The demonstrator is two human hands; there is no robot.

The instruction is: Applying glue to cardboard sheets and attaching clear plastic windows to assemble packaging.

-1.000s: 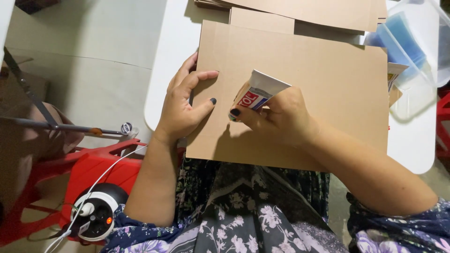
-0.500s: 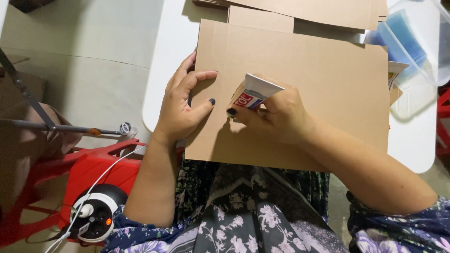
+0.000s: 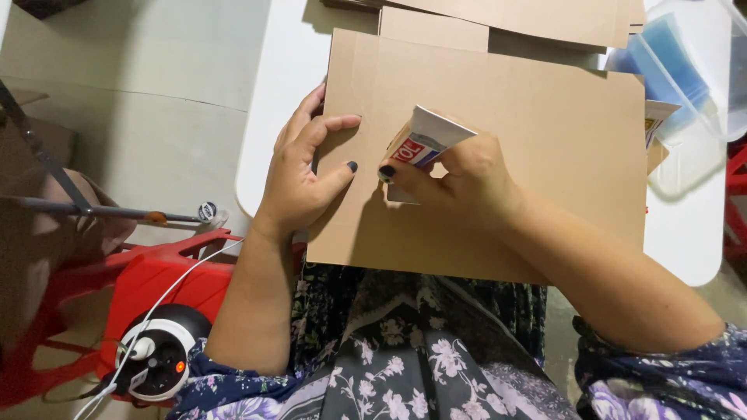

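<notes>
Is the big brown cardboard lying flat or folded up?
Flat. The brown cardboard sheet lies spread out on the white table, with the left hand resting on its edge and the right hand holding a glue tube over it.

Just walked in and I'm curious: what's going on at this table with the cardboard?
A seated person is working on a flat cardboard sheet that lies on a white table. The left hand presses flat on the sheet's left edge. The right hand grips a small white tube, tip down against the cardboard. More cardboard pieces are stacked behind, with a clear plastic container at the right.
</notes>
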